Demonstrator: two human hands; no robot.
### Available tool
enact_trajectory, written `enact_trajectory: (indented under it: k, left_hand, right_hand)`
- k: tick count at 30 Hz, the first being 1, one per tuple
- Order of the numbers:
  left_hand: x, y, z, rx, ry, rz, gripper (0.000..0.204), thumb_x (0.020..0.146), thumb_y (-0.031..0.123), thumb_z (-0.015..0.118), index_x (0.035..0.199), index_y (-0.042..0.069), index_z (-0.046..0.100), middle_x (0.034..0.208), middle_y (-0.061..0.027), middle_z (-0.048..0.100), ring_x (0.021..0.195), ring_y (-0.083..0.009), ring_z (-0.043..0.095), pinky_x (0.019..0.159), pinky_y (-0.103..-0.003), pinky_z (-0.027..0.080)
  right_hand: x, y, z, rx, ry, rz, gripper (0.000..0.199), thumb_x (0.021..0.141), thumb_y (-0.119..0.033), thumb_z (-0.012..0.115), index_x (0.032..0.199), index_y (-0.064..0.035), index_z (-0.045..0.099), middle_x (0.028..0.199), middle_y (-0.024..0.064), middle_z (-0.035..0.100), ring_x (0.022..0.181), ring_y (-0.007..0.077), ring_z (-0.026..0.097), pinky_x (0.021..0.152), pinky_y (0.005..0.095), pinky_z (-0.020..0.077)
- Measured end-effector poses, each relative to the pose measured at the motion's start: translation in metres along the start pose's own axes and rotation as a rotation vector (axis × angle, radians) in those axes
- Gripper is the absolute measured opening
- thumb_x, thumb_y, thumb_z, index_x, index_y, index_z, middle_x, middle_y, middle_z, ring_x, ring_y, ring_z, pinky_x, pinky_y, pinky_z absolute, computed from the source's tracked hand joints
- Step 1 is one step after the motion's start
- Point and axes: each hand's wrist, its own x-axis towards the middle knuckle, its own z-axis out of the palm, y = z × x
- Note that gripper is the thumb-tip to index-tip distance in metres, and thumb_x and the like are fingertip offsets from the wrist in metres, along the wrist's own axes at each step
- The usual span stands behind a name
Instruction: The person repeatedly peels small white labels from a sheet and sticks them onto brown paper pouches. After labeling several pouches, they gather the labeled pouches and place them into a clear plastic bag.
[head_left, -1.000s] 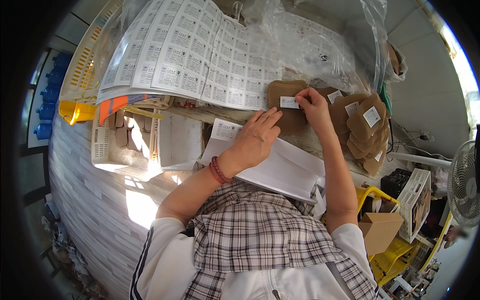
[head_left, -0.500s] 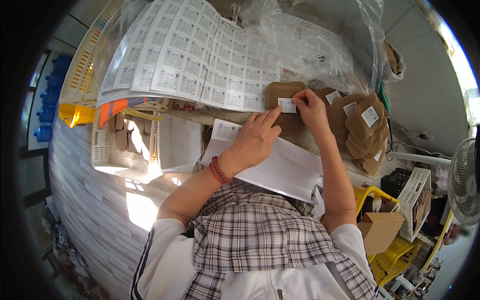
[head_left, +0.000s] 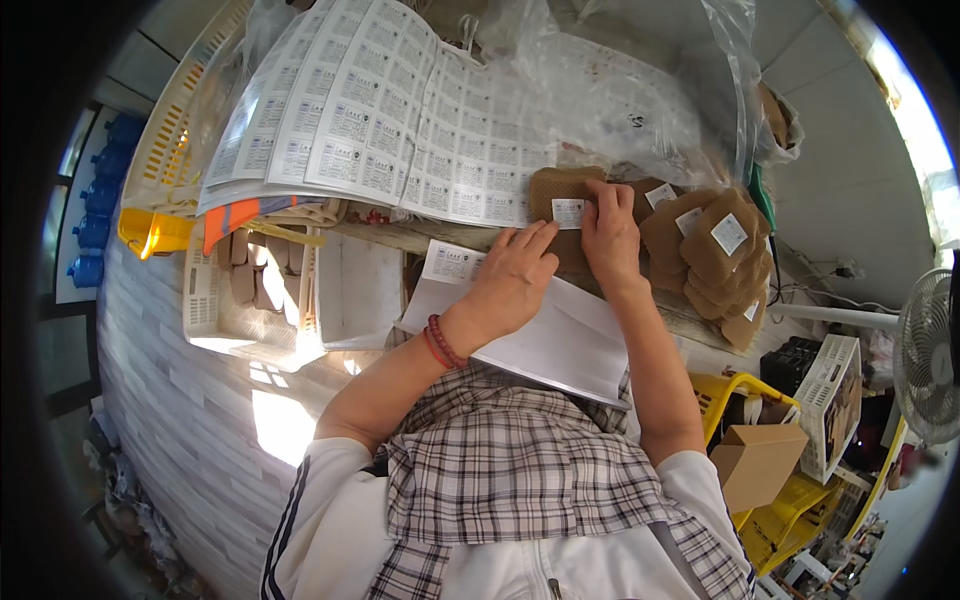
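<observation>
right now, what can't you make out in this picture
All in the head view:
Left hand: palm hidden by its own back.
Brown pad: partly covered by the right hand.
White label: print too small.
Pad pile: count unclear, upper pads cover lower ones.
Fan: right side cut off by dark rim.

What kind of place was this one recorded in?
Probably a small workshop or packing area: sheets of printed labels lie spread out, brown pads with white labels are heaped to the right, and a white plastic crate holds more brown pieces.
</observation>
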Motion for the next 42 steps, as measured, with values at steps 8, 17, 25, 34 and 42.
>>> enact_trajectory:
  k: [8,17,25,34,42]
  left_hand:
    - [0.007,-0.005,-0.005,-0.038,-0.154,-0.053,0.007,0.081,0.003,0.053,0.078,-0.001,0.057,0.144,-0.0234,0.043,0.129,-0.0357,0.042,0.104,-0.047,0.036]
    - [-0.010,-0.003,-0.005,-0.057,-0.027,-0.031,0.006,0.084,0.004,0.057,0.081,-0.001,0.059,0.143,-0.0247,0.044,0.132,-0.0401,0.041,0.110,-0.049,0.032]
    - [-0.014,-0.013,-0.004,-0.069,-0.097,-0.028,0.006,0.085,0.006,0.060,0.084,0.001,0.061,0.129,-0.0213,0.054,0.123,-0.0378,0.048,0.104,-0.048,0.036]
    - [-0.017,0.016,-0.004,-0.298,-0.085,-0.158,0.011,0.083,0.006,0.064,0.092,-0.001,0.063,0.095,-0.0152,0.063,0.085,-0.0305,0.064,0.073,-0.038,0.050]
    - [-0.051,0.000,-0.023,-0.407,-0.103,-0.296,0.016,0.082,0.010,0.065,0.095,0.000,0.067,0.087,-0.0154,0.067,0.083,-0.0331,0.065,0.073,-0.039,0.051]
  right_hand:
    - [0.002,0.004,0.005,-0.068,0.119,-0.024,0.007,0.085,-0.011,0.069,0.092,-0.0092,0.067,0.097,0.0041,0.060,0.086,0.0281,0.065,0.067,0.0407,0.0533]
    - [-0.002,-0.005,-0.010,0.245,0.160,0.099,0.015,0.090,-0.008,0.062,0.104,-0.0039,0.056,0.082,0.0147,0.066,0.073,0.0316,0.066,0.068,0.0401,0.0521]
    - [0.009,0.009,-0.106,0.407,0.668,0.016,0.019,0.096,-0.007,0.059,0.113,-0.0006,0.053,0.092,0.0098,0.065,0.079,0.0186,0.063,0.073,0.0298,0.0510]
    - [-0.061,-0.040,-0.100,-0.027,0.129,-0.096,0.043,0.080,-0.004,0.069,0.120,-0.0098,0.055,0.111,0.0117,0.065,0.099,0.0328,0.062,0.086,0.0435,0.0487]
    - [-0.119,-0.034,-0.032,0.079,-0.051,-0.108,0.017,0.075,-0.009,0.075,0.090,-0.0105,0.068,0.088,0.0038,0.067,0.081,0.0274,0.063,0.071,0.0383,0.0479]
